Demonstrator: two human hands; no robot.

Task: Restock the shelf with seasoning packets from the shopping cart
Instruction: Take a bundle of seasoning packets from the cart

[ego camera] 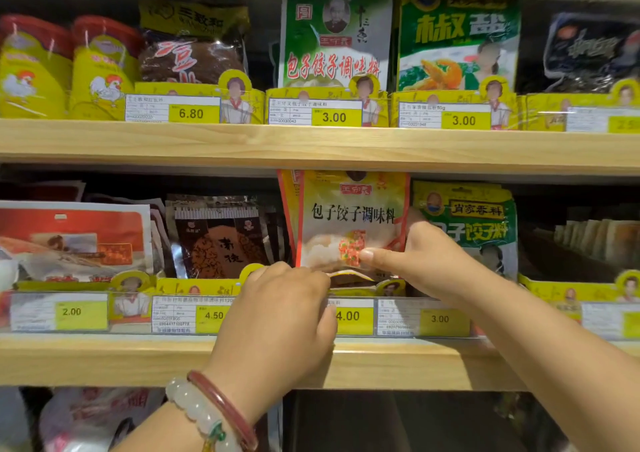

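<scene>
Head camera: a yellow seasoning packet (349,219) goes into its shelf slot, right hand (426,257) pinching its lower corner, left hand (280,316) curled at the tray lip (207,287) below (cart unseen), restocking apparently midway.

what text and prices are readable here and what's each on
"包子饺子调味料": yellow packet in the right hand
"包子饺子调味料": green-white packet, upper shelf
"6.80" tag
"4.50" tag
"2.00" tag
Fine print on tags: too blurred.
</scene>
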